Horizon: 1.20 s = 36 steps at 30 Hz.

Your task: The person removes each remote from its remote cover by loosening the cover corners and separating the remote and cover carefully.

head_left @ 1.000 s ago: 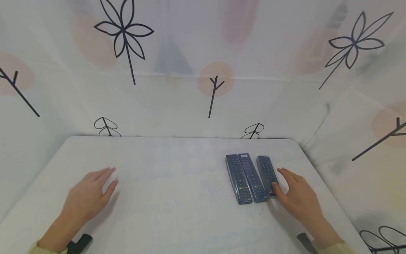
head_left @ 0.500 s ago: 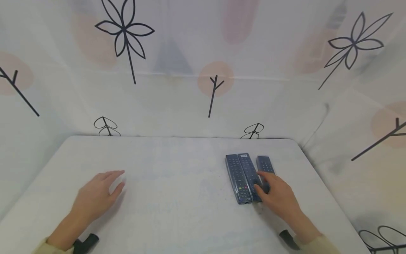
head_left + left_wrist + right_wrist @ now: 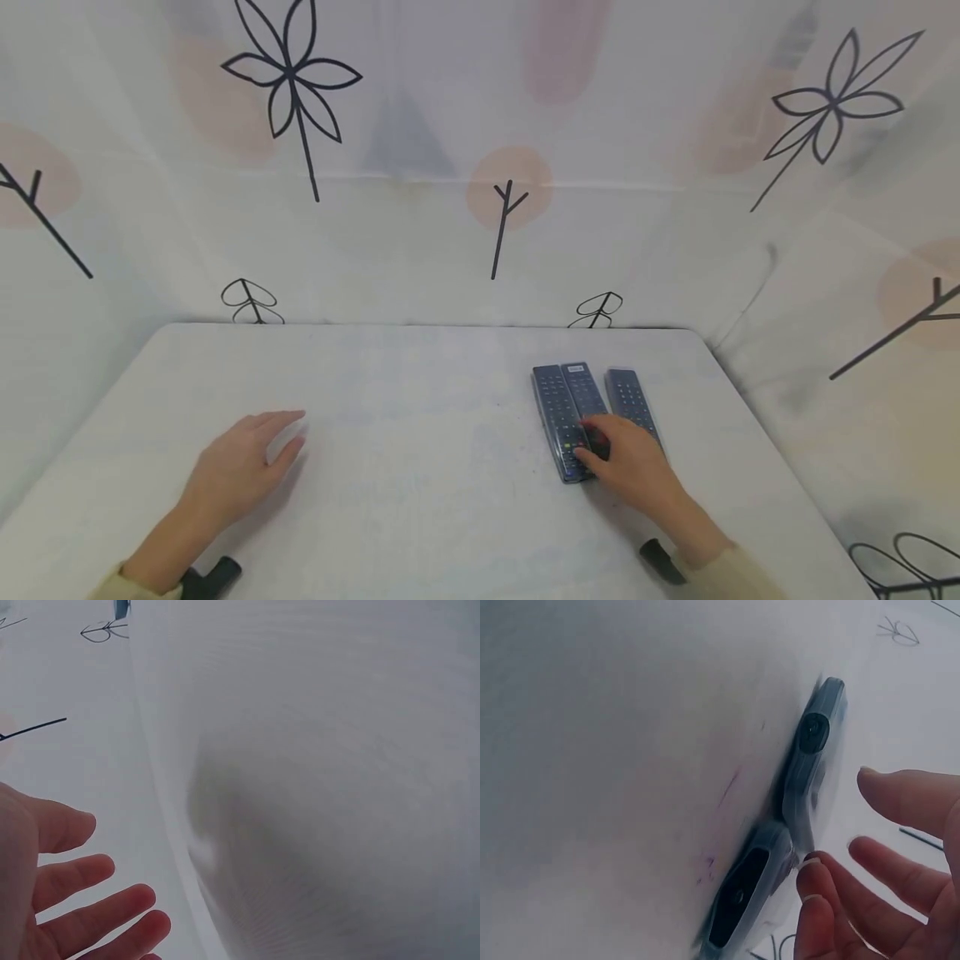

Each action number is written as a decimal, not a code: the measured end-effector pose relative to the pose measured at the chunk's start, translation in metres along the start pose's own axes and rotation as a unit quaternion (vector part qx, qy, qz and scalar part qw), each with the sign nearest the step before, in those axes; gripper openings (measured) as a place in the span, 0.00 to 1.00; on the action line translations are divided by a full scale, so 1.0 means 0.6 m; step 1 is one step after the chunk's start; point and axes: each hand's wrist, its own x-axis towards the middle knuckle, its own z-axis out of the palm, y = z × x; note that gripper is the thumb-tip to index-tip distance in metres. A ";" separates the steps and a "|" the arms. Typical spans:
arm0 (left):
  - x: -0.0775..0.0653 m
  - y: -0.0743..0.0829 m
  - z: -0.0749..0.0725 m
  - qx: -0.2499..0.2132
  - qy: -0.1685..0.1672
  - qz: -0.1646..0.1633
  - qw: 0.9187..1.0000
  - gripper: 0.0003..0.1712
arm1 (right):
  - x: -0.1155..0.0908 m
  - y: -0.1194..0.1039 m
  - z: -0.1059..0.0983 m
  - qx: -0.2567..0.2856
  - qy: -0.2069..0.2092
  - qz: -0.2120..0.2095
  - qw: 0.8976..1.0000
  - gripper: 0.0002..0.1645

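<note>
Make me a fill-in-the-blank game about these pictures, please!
1. Count the remote controls on the table: there are ____.
2. The table's top is coloured ____.
3. The hand nearer the remote controls is the person's ____ one.

Missing words: three; white; right.

1. No text, brand or number can be read in any of the views.
2. A small white label [image 3: 575, 368] is borne at the far end of the middle remote [image 3: 582, 390]; its print is too small to be made out.
3. Rows of pale key markings [image 3: 552, 392] are shown on the left remote [image 3: 559, 417], but they cannot be deciphered.
4. Similar pale dots [image 3: 628, 393] are seen on the right remote [image 3: 632, 405], likewise too small to be read.
5. On the table [image 3: 607, 787], purple strokes [image 3: 730, 787] are seen in the right wrist view; no letter can be recognised.
</note>
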 end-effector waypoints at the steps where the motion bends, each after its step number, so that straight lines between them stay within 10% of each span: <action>1: 0.001 0.001 0.001 0.001 -0.002 0.000 1.000 0.20 | 0.001 -0.002 0.000 0.007 -0.003 0.003 1.000 0.27; 36: 0.010 0.056 0.012 -0.149 -0.105 -0.041 0.982 0.19 | 0.023 -0.019 0.017 0.106 -0.046 0.101 0.988 0.36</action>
